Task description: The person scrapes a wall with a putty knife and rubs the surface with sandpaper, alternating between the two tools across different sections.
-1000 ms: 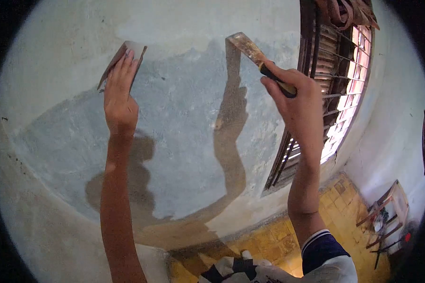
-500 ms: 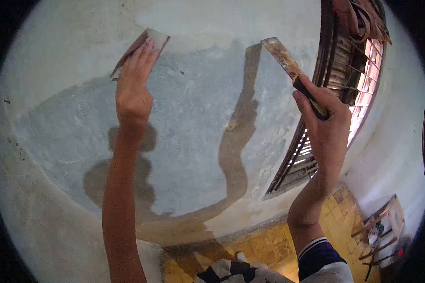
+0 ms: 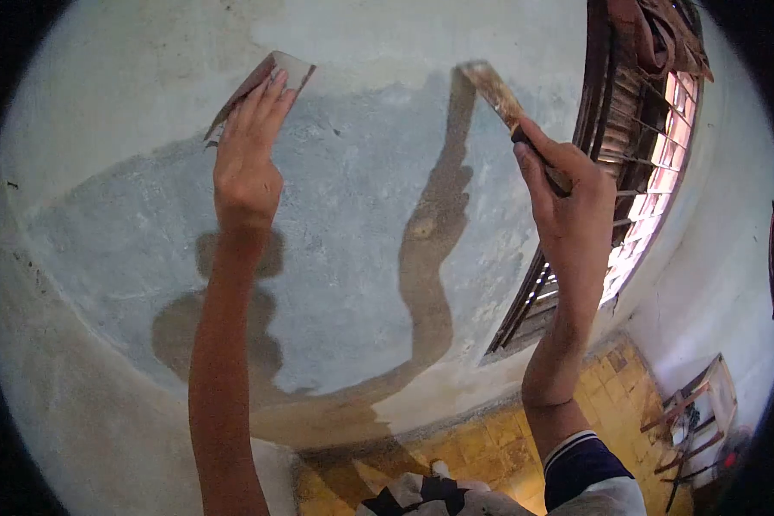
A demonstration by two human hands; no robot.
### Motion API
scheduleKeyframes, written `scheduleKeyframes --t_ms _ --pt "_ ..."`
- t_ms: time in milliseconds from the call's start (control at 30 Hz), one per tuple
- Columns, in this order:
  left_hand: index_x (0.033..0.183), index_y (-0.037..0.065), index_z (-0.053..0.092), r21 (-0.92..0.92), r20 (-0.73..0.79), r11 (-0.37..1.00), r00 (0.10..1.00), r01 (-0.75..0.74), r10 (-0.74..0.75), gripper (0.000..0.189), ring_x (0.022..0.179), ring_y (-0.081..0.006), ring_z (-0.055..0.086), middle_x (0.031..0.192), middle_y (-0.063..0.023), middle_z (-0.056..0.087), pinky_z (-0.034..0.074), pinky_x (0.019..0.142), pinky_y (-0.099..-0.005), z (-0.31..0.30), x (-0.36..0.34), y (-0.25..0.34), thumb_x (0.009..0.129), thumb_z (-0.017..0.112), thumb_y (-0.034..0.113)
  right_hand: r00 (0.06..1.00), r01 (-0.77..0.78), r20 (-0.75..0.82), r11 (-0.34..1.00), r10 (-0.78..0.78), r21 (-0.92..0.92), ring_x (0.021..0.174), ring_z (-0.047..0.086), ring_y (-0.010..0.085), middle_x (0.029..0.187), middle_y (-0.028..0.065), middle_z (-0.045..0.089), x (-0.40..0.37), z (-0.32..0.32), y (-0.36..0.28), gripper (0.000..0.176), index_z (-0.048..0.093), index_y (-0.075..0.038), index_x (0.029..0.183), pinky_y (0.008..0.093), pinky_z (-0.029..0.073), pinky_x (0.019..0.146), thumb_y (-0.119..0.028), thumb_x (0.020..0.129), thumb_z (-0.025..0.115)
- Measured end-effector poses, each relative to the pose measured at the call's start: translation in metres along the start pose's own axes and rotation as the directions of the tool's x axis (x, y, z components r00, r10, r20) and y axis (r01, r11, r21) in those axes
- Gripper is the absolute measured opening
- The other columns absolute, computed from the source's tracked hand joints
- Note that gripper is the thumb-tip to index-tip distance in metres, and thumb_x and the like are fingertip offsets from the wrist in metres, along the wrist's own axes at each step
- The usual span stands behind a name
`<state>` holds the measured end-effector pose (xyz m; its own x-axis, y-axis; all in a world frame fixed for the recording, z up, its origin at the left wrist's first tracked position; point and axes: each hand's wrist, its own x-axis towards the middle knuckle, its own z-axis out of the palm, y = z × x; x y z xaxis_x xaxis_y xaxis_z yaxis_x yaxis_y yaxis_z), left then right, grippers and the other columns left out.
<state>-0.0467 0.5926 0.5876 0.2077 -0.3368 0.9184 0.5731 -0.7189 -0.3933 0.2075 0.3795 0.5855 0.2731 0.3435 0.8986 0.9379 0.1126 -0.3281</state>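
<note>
At the upper left, my left hand [image 3: 248, 163] presses a folded sheet [image 3: 294, 70], brown on one side and pale on the other, against the wall, its fingers together over it. My right hand [image 3: 569, 189] is wrapped round the black handle of a scraper [image 3: 496, 93] with a stained metal blade. The blade points up and left, its tip at the upper edge of the grey patch [image 3: 353, 189] on the pale wall [image 3: 387, 39]. Shadows of my arms and head fall over the patch.
A barred window [image 3: 654, 155] with dark slats and brown cloth [image 3: 662, 39] hanging at its top stands on the right. Below lies a yellow tiled floor [image 3: 490, 447]. A wooden chair [image 3: 705, 404] is at the lower right, by the right wall [image 3: 705, 284].
My right hand and the scraper have moved left and slightly up, bringing the blade tip to its shadow. My left hand and the sheet have shifted slightly right.
</note>
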Motion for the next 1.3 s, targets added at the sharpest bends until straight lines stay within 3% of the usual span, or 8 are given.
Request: scheduleKeyframes --t_ms 100,200,367,600,800,967,1067,1300 --pt "0.134 0.002 0.066 0.037 -0.007 0.999 1.000 0.007 -0.007 0.047 0.136 -0.0297 0.058 0.142 -0.0125 0.065 0.044 0.114 -0.0480 -0.002 0.000 0.002 0.094 0.046 -0.012 0.997 0.060 -0.062 0.996 -0.056 0.069 0.067 0.051 0.0093 0.075 0.0077 0.065 0.001 0.001 0.002 0.031 0.074 -0.010 0.127 0.0274 0.045 0.064 -0.016 0.096 0.074" --pt "0.134 0.002 0.066 0.071 0.007 0.997 1.000 -0.006 0.006 0.047 0.135 -0.0300 0.059 0.142 -0.0125 0.065 0.045 0.114 -0.0483 -0.005 0.002 0.001 0.093 0.047 -0.013 0.999 -0.009 -0.040 0.995 0.013 0.099 0.060 0.059 0.0217 0.073 0.0167 0.063 -0.011 -0.024 -0.010 0.029 0.075 -0.007 0.122 0.0352 0.046 0.059 -0.013 0.094 0.073" --pt "0.135 0.001 0.064 0.012 -0.016 1.000 1.000 -0.005 0.005 0.051 0.137 -0.0304 0.057 0.143 -0.0128 0.064 0.043 0.115 -0.0486 0.001 0.002 0.000 0.092 0.045 -0.016 0.989 0.110 -0.103 0.994 -0.107 0.022 0.063 0.063 0.0345 0.073 0.0182 0.063 0.002 0.007 0.002 0.022 0.077 -0.008 0.115 0.0433 0.048 0.062 -0.015 0.095 0.072" --pt "0.135 0.001 0.064 0.041 0.014 0.999 1.000 0.012 -0.012 0.049 0.138 -0.0304 0.056 0.144 -0.0128 0.063 0.043 0.116 -0.0487 -0.003 0.002 0.004 0.093 0.046 -0.014 0.996 -0.018 -0.088 0.995 0.026 0.099 0.063 0.063 0.0328 0.074 0.0169 0.064 -0.010 -0.009 -0.018 0.027 0.076 -0.012 0.122 0.0436 0.048 0.061 -0.017 0.095 0.072" --pt "0.137 0.001 0.063 0.031 0.015 1.000 1.000 0.001 -0.002 0.052 0.137 -0.0318 0.057 0.142 -0.0138 0.064 0.042 0.116 -0.0490 -0.004 0.002 0.002 0.092 0.043 -0.016 0.988 0.057 -0.145 0.998 -0.054 0.019 0.062 0.065 0.0309 0.075 0.0163 0.065 0.006 0.017 -0.009 0.029 0.076 -0.012 0.122 0.0417 0.049 0.060 -0.017 0.093 0.074" --pt "0.138 0.000 0.061 0.030 -0.006 1.000 1.000 -0.007 0.007 0.054 0.136 -0.0333 0.057 0.141 -0.0156 0.064 0.041 0.117 -0.0487 -0.002 0.003 0.000 0.091 0.041 -0.018 0.997 -0.049 -0.059 0.994 0.055 0.102 0.066 0.065 0.0335 0.076 0.0179 0.065 -0.009 -0.016 -0.021 0.023 0.078 -0.010 0.116 0.0431 0.050 0.064 -0.019 0.095 0.072" --pt "0.138 0.000 0.061 0.038 0.005 0.999 1.000 -0.016 0.016 0.055 0.137 -0.0332 0.056 0.143 -0.0157 0.063 0.041 0.117 -0.0488 -0.001 0.003 -0.002 0.091 0.040 -0.018 0.993 0.045 -0.110 0.999 -0.046 -0.013 0.065 0.065 0.0337 0.076 0.0184 0.066 -0.003 0.007 -0.006 0.023 0.077 -0.009 0.116 0.0436 0.050 0.064 -0.019 0.095 0.072" --pt "0.141 0.001 0.059 0.037 0.023 0.999 1.000 -0.022 0.021 0.055 0.139 -0.0328 0.054 0.145 -0.0155 0.061 0.041 0.118 -0.0494 -0.003 0.001 0.001 0.093 0.039 -0.017 0.998 -0.046 -0.043 0.997 0.048 0.054 0.073 0.069 0.0370 0.080 0.0215 0.067 -0.008 -0.014 -0.019 0.025 0.077 -0.012 0.118 0.0447 0.051 0.065 -0.019 0.094 0.071"
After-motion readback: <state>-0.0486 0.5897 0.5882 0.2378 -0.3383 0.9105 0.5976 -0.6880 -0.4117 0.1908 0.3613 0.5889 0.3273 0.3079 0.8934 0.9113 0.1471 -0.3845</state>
